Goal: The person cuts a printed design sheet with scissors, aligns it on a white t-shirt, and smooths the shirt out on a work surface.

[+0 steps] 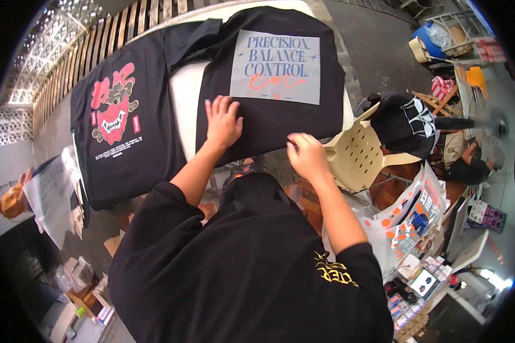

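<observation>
A black T-shirt lies spread on a white-topped table ahead of me, its hem toward me. On its upper part rests a translucent grey rectangular sheet printed with blue lettering and orange script. My left hand lies on the cloth just below the sheet's lower left corner, fingers spread. At the hem's right side, my right hand is curled with thumb and fingers closed on the edge of the shirt. To the left lies another black T-shirt, with a red mask print.
A cream plastic chair with a dark printed garment over it stands close on the right. Printed plastic sheets lie nearer. At far left, another person's hand shows near a hanging translucent sheet. A wooden slatted pallet stands behind.
</observation>
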The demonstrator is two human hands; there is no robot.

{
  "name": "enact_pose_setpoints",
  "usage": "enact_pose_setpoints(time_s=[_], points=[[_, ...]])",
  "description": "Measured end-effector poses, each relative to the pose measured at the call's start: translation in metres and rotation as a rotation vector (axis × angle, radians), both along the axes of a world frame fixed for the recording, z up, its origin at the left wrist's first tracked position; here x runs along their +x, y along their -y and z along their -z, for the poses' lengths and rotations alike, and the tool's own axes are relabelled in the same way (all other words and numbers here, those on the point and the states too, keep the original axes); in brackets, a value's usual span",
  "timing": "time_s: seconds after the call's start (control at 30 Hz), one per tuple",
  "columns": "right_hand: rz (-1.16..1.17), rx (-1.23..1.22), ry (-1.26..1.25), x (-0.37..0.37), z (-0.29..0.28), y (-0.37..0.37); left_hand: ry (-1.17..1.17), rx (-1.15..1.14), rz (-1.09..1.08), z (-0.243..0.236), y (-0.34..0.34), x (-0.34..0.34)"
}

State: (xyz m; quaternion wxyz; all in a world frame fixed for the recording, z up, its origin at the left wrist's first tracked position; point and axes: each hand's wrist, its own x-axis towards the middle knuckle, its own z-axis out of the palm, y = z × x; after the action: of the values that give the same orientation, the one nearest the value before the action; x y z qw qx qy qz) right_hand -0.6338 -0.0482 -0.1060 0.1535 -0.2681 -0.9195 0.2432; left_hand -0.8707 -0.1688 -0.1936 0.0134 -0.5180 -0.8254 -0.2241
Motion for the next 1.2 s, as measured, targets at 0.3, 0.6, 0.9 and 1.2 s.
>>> enact_pose_setpoints(time_s=[0.3, 0.6, 0.9, 1.2], points=[[-0.371, 0.572, 0.240, -0.192, 0.070, -0.034, 0.097, -0.105, -0.068, 0.010, 0.011, -0.031], [0.033, -0.100, 0.205, -0.220, 0.078, -0.060, 0.159, -0.162, -0.077, 0.008, 0.008, -0.037], [0.366, -0.499, 0.286, -0.226, 0.084, -0.144, 0.164, -0.191, -0.072, 0.008, 0.006, -0.035], [0.618, -0.456, 0.139, -0.211, 0.094, -0.223, 0.154, -0.189, -0.087, 0.010, 0.005, -0.036]])
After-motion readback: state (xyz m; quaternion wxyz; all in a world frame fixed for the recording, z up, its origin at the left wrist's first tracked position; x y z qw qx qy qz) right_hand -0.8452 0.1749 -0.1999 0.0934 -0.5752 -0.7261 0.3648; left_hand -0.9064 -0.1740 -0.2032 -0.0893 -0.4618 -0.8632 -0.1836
